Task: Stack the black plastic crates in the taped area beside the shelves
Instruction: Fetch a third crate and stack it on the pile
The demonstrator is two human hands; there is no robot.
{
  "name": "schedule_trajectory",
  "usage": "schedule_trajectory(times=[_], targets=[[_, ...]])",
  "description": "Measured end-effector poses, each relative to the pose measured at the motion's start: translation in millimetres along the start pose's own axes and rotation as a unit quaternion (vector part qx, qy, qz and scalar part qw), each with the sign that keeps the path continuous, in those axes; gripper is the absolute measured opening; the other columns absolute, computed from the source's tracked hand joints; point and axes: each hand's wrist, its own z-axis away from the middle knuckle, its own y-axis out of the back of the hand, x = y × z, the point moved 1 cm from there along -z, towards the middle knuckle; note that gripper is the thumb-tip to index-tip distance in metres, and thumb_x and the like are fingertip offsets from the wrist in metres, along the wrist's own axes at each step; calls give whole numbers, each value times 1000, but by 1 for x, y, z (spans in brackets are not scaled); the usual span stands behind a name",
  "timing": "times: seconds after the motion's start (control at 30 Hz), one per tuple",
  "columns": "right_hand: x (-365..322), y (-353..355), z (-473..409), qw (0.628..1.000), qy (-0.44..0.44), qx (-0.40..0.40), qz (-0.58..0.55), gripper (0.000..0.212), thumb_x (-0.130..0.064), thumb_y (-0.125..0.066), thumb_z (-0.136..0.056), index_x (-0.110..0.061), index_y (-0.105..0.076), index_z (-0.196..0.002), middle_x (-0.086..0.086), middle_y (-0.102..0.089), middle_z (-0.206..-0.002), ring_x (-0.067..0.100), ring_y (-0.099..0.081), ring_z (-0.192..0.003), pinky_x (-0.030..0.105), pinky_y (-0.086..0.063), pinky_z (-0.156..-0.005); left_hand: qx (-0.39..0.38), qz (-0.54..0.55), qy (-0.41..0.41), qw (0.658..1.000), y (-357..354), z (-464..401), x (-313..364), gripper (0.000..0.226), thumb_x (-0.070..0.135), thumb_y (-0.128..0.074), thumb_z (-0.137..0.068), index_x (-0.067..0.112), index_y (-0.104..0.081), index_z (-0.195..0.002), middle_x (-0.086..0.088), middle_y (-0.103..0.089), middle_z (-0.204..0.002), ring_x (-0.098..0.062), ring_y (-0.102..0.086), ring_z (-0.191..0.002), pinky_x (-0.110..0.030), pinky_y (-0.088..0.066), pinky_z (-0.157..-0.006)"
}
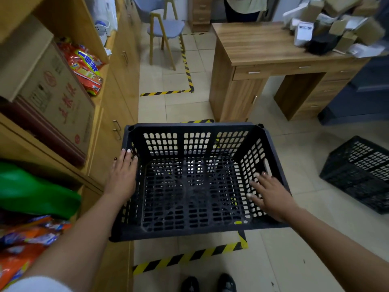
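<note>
A black plastic crate (195, 182) with perforated walls sits in front of me, over the floor area marked by yellow-and-black tape (189, 257), right beside the wooden shelves (113, 123). My left hand (123, 175) lies flat with straight fingers on the crate's left rim. My right hand (271, 192) hovers with spread fingers at the crate's right wall, slightly blurred. A second black crate (362, 173) stands on the tiles to the right, outside the tape.
A wooden desk (263, 60) piled with boxes stands beyond the crate. The shelves on the left hold a cardboard box (56, 98) and snack bags (86, 66). A blue chair (166, 30) stands farther back. My shoes (208, 283) are near the tape.
</note>
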Motion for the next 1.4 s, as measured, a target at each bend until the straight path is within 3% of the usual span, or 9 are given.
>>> schedule_trajectory(times=[0.2, 0.33, 0.47, 0.57, 0.77, 0.93, 1.07, 1.2, 1.4], targets=[[-25, -23, 63, 996, 62, -35, -52, 84, -82, -32, -76, -30, -40, -141, -6, -52, -135, 16, -47, -122, 31, -38, -98, -28, 12, 2, 1000, 8, 10, 9, 72, 36, -43, -97, 10, -4, -152, -16, 8, -160, -31, 18, -146, -46, 0, -118], [-19, -38, 52, 998, 59, 11, 4, 46, -36, -65, -80, -27, -57, -125, -1, -69, -110, 23, -65, -98, 36, -54, -75, -18, 39, 3, 999, 1, 34, 15, 71, 46, -38, -97, 14, -9, -152, -14, 2, -161, -31, 15, -146, -47, -3, -119], [-17, -46, 52, 995, 70, 42, 54, 36, -29, -86, -56, -27, -67, -87, -5, -63, -56, 15, -60, -45, 25, -34, -36, -19, 87, 4, 996, -8, 69, 15, 70, 56, -32, -95, 18, -17, -152, -11, 1, -161, -27, 18, -146, -47, -4, -120], [-13, -46, 51, 994, 67, 72, 54, 44, -29, -91, -38, -26, -58, -66, -1, -51, -40, 13, -48, -30, 20, -14, -35, -29, 114, 2, 993, -9, 98, 21, 80, 75, -17, -85, 27, -31, -147, -7, -6, -161, -25, 19, -146, -47, 5, -117], [-20, -39, 51, 991, 80, 84, 62, 31, -32, -90, -51, -22, -61, -59, -1, -55, -43, 18, -54, -36, 23, -28, -36, -65, 96, -73, 991, -16, 139, 31, 101, 89, 2, -70, 33, -53, -134, 7, -41, -149, -14, -9, -147, -46, 22, -112], [-24, -28, 45, 984, 83, 149, 59, 30, -28, -89, -54, -22, -60, -57, -4, -52, -40, 19, -51, -32, 19, -22, -35, -48, 97, -114, 988, -11, 133, 31, 62, 61, -56, -84, 30, -47, -137, 9, -61, -131, -12, -52, -123, -37, -18, -117], [-37, 0, 33, 977, 102, 164, 93, 22, -37, -78, -71, -21, -63, -71, -1, -61, -54, 22, -61, -48, 25, -37, -41, 39, 80, -136, 987, -5, 122, 28, 36, 35, -61, -90, 24, -57, -124, 2, -70, -109, -19, -67, -94, -36, -54, -75], [-48, 13, 30, 984, 99, 124, 81, 23, -41, -58, -89, -20, -63, -97, 6, -70, -82, 30, -67, -78, 30, -39, -59, 72, 15, -155, 985, -5, 112, 13, 24, 36, -62, -88, 19, -59, -105, 2, -70, -85, -20, -68, -70, -29, -44, -51], [-63, 19, 20, 983, 92, 127, 92, 31, -44, -52, -91, -19, -60, -107, 7, -70, -90, 30, -66, -84, 31, -41, -60, 99, -24, -152, 983, -8, 105, -6, 26, 32, -81, -71, 19, -65, -87, 3, -64, -60, -20, -60, -44, -23, -34, -37]])
